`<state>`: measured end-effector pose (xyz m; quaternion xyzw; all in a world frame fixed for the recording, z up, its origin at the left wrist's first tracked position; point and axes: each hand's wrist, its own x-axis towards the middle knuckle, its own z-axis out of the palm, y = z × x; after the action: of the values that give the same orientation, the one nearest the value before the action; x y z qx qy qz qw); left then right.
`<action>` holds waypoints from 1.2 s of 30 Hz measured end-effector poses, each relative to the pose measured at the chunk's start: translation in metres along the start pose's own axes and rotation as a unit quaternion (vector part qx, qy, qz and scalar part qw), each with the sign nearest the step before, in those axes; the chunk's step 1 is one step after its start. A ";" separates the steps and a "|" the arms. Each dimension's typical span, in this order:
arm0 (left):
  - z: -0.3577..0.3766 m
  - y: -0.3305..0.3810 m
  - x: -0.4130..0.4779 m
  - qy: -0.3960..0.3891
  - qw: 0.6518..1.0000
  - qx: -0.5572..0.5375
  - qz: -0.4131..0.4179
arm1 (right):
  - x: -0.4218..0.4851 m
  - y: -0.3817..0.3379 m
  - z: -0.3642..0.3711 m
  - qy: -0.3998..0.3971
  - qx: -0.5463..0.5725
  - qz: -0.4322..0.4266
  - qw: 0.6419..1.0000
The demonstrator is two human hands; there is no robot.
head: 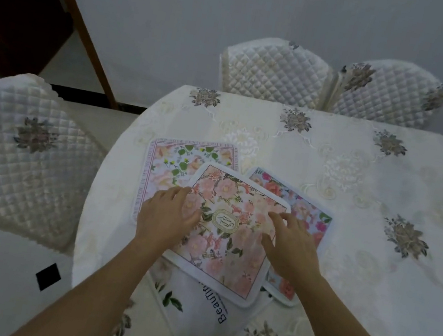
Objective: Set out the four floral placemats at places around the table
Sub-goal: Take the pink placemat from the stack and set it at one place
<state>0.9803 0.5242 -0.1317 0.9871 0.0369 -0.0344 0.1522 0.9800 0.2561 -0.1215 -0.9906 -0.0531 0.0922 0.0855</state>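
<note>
Head view: four floral placemats lie in one overlapping pile near the left edge of the table (357,190). The pink placemat (230,245) with an oval emblem lies on top. Beneath it show a letter-bordered placemat (169,159) at left, a blue-ground placemat (311,209) at right and a white placemat (198,319) nearest the person. The left hand (168,214) and right hand (291,245) rest on the pink placemat, fingers loosely spread, grasping nothing. A quilted chair (20,152) stands at left.

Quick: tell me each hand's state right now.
Left hand: open, resting on the top pink placemat.
Right hand: open, fingers arched, tips touching the same placemat, gripping nothing.
</note>
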 end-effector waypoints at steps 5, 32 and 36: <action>0.016 -0.007 0.014 -0.023 0.999 -0.014 -0.022 | 0.003 0.011 0.022 -0.010 0.088 0.069 0.994; 0.075 -0.026 0.059 -0.057 0.971 -0.202 -0.115 | 0.015 0.005 0.096 0.091 0.430 0.310 0.843; 0.060 -0.012 0.046 -0.052 0.976 -0.192 -0.085 | 0.005 0.008 0.087 0.110 0.432 0.278 0.851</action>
<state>1.0215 0.5198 -0.1961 0.9298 0.1182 -0.0903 0.3368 0.9686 0.2623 -0.2083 -0.8308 0.2795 0.0163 0.4811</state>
